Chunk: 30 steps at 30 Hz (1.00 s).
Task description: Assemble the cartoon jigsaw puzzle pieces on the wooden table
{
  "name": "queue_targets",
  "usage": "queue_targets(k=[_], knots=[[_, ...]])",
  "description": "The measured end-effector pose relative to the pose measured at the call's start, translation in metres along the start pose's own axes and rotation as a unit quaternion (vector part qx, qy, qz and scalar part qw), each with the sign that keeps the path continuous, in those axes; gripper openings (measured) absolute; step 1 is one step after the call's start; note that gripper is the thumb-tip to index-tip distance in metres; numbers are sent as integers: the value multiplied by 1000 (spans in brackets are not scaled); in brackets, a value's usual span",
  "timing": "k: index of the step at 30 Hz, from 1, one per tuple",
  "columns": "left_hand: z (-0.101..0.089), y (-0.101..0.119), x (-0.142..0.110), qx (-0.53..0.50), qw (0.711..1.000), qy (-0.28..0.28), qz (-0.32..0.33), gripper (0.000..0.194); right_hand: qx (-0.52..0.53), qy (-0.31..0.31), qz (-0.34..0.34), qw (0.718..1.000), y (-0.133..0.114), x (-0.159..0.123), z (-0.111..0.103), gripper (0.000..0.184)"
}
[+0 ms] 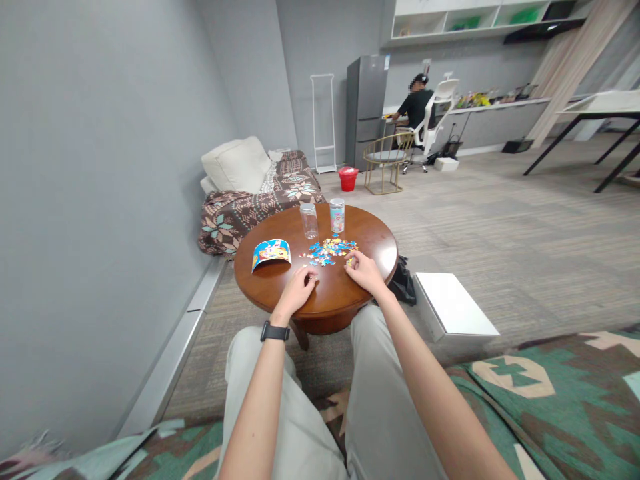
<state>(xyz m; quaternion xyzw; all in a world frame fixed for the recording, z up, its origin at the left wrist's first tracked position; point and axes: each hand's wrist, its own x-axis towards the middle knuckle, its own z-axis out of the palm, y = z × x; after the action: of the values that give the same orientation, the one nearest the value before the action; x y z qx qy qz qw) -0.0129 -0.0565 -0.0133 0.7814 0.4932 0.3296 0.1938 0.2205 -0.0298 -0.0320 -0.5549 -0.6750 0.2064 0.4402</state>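
Observation:
A loose pile of jigsaw puzzle pieces [330,249], mostly blue, yellow and white, lies on the round brown wooden table [270,291]. At the pile's near right edge, my right hand [366,272] has its fingers closed around a yellowish puzzle piece [349,263]. My left hand [298,289] rests near the table's front, just short of the pile, thumb and fingertips pinched together; whatever is between them is too small to make out. A curved picture sheet [272,253] with a blue cartoon print stands to the left of the pieces.
Behind the pile stand a clear lidded jar [309,221] and a jar with a printed label [337,217]. A white box [456,303] and a black bag [404,283] are on the floor to the right. Farther back, a person [417,107] sits facing a counter.

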Motion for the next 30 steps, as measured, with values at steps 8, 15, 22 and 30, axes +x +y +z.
queue_targets(k=[8, 15, 22, 30], knots=[[5, -8, 1, -36, 999, 24, -9, 10, -21, -4, 1, 1000, -3, 0, 0, 9], [8, -14, 1, -41, 998, 40, -13, 13, -35, 2, -17, 999, -1, 2, 1, 12], [7, -13, 1, -35, 999, 40, -10, 14, -19, 8, -23, 1000, -1, 2, 0, 14], [7, -14, 1, -33, 999, 43, 3, 14, 7, 8, -5, 1000, 2, 2, 3, 18]])
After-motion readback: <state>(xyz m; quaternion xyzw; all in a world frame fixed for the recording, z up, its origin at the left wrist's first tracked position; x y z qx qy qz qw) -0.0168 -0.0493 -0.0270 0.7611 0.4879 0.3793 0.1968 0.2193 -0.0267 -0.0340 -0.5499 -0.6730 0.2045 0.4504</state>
